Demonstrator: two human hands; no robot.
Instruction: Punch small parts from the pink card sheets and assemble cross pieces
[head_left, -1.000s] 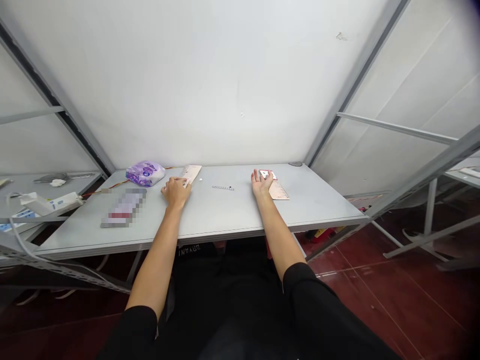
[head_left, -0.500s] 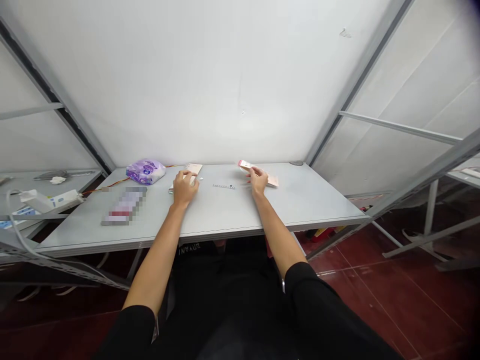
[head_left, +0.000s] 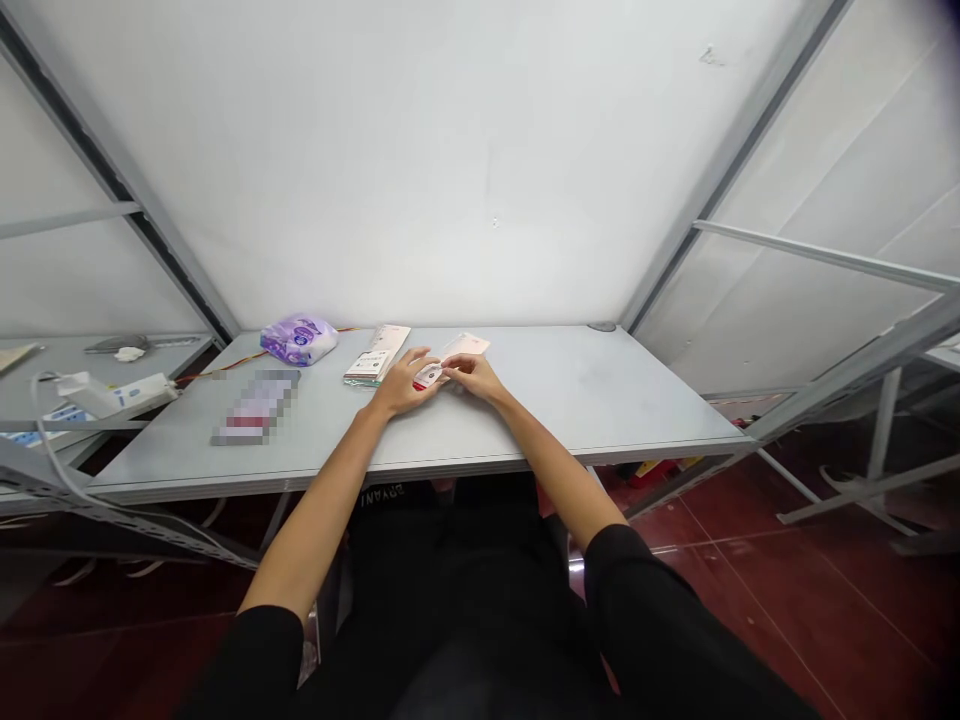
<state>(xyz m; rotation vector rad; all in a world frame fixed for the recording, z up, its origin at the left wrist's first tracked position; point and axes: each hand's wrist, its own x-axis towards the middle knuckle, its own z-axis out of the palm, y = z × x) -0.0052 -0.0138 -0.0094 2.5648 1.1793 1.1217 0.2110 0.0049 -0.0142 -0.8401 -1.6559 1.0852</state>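
Note:
A flat white-and-pink packet (head_left: pixel 466 345) with a red-edged label at its near end lies slanted at the middle of the table. My right hand (head_left: pixel 478 377) pinches its right side near the label between thumb and fingers. At the label's left side, my left hand (head_left: pixel 407 385) has its thumb and fingers closed about the edge, with the index finger raised. Left of that hand rests a stack of similar packets (head_left: pixel 381 352), some in clear plastic. The short ruler seen earlier is hidden beneath the packet or hands.
A purple tissue pack (head_left: pixel 298 340) and a blurred-out flat object (head_left: pixel 257 407) lie on the left of the table (head_left: pixel 600 390). A dark flat item (head_left: pixel 601 326) is at the back right. Power strips (head_left: pixel 124 397) and cables sit beyond the left edge; metal posts frame both sides.
My right hand has brought the packet left and down to the table's middle. My left hand has left the stack and moved right to meet it. The camera view has shifted slightly.

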